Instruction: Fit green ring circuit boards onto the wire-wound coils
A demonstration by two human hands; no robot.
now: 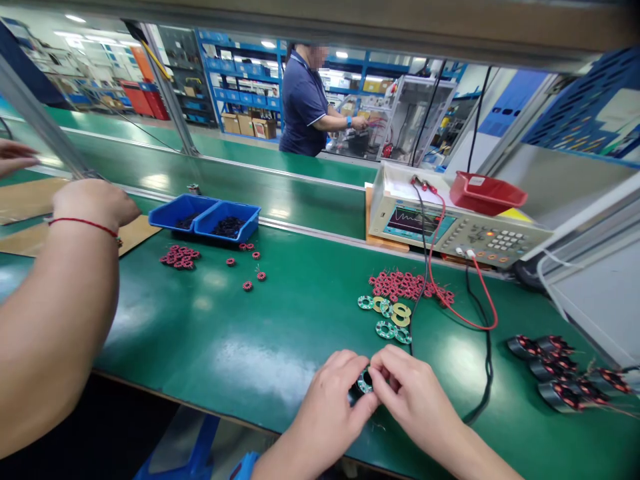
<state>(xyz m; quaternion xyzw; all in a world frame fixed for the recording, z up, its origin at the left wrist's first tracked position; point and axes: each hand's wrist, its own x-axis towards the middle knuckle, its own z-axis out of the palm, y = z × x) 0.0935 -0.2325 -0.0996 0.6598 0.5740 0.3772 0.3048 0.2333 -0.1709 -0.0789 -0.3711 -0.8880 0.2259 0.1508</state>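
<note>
Near the front edge of the bench, my left hand [331, 395] is closed around a ring-shaped green circuit board [363, 383] that seems to sit on a dark round part. My right hand [414, 388] is pinched at the board's right side; its fingertips hide whatever is between them. Beyond my hands lie several loose ring boards [385, 329], some green side up and some showing a yellow side [401, 311]. Behind these is a spread of small red wound cores [400, 284].
A tester [453, 230] with red and black leads [487, 323] stands at the back right, a red bin [485, 193] on top. Several motors [560, 393] lie at right. Blue bins [227, 230] and a co-worker's arm [65, 287] are at left. Another person [305, 100] stands beyond.
</note>
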